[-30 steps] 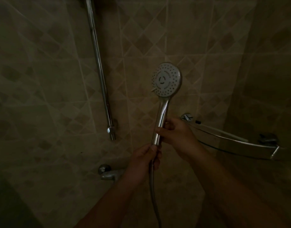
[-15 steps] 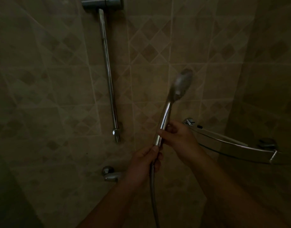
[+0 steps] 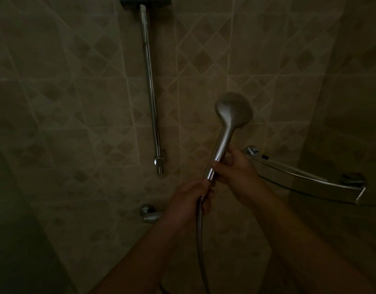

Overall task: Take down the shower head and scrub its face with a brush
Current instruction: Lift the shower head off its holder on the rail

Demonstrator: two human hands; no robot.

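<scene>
- We see the right hand [image 3: 236, 172] wrapped around the lower part of the shower head's handle, its thumb laid across the front of the chrome and the other fingers curled behind it.
- We see the left hand [image 3: 189, 200] just below, its fingers curled closed around the very bottom of the handle, where the hose [image 3: 199, 240] joins; thumb and fingertips meet at the joint.
- The 2 hands sit one above the other on the same handle, nearly touching.
- The shower head [image 3: 232, 111] is off the wall and held up in front of the tiles, tilted slightly to the right. Its rounded back faces us, so we cannot see the spray face, and its outline is a little blurred.
- The hose hangs straight down from the left hand, between the 2 forearms, and leaves the bottom of the view.
- To the left of the hands, the chrome slide rail [image 3: 150, 90] runs down the tiled wall [image 3: 55, 102], with its holder block [image 3: 144, 0] at the top edge.
- Lower left, near the left wrist, a chrome tap fitting [image 3: 150, 214] juts from the wall.
- To the right, just behind the right hand, a glass corner shelf [image 3: 306, 179] with a chrome rail spans the corner; we can make out nothing on it in the dim light.
</scene>
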